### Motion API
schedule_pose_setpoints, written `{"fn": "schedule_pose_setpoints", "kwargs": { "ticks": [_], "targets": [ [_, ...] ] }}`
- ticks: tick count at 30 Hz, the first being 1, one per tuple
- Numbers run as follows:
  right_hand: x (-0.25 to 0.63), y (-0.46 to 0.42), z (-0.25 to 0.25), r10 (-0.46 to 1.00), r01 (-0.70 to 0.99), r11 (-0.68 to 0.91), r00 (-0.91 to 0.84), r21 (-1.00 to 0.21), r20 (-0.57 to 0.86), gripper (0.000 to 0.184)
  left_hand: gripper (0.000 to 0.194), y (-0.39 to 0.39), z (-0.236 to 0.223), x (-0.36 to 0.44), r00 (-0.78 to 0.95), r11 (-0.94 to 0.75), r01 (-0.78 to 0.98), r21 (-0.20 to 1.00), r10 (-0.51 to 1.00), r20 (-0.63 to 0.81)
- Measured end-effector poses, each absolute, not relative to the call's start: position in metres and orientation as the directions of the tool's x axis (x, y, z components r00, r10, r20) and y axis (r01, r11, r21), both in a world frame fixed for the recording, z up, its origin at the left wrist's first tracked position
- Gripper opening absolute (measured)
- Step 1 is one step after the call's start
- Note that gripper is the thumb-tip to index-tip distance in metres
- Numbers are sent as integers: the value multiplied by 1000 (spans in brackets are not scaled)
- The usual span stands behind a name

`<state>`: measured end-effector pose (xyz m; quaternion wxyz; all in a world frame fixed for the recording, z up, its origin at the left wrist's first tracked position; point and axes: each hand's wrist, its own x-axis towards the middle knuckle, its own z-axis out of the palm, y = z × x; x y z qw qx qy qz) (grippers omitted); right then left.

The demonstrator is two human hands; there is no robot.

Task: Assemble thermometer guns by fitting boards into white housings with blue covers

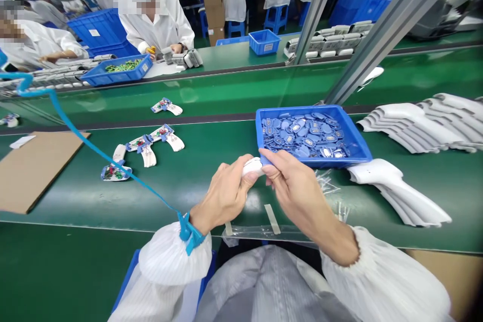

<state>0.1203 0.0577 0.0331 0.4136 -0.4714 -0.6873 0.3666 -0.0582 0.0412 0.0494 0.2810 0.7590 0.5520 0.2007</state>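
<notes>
Smock (264,284) nr bench edge (113,228), hands (226,193) w/ wht/blu pc (252,166)

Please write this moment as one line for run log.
left hand: on white part | right hand: on blue piece | blue tray: beyond hands, holds blue pieces

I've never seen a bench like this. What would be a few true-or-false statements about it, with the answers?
The left hand grips a white piece. True.
The tray nearest the right hand holds green parts. False: its parts are blue.
A blue cord runs to the left wrist. True.
Nested white shells lie left of that tray. False: they lie right of it.
Brown cardboard lies at the far left. True.
</notes>
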Motion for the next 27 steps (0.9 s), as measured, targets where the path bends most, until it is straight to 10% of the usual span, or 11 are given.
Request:
{"fn": "schedule_pose_setpoints", "kwargs": {
  "ticks": [6, 13, 21, 27],
  "targets": [
    [122, 58, 32, 892, 435, 445, -288, -783, 347, 33, 32, 40, 50, -55, 302, -220, 670, 709, 953, 9],
    [125, 47, 23, 893, 489, 449, -249, -747, 374, 28, 31, 41, 38, -50, 341, -396, 807, 438, 918, 202],
    [143, 26, 18, 852, 593, 510, -448, -623, 271, 27, 52, 22, 0, -36, -251, 55, 788, 613, 938, 238],
    [131, 14, 14, 861, 677, 496, -463, -544, 209, 39, 55, 30, 4, -50, -49, -90, 774, 626, 978, 201]
  ]
}}
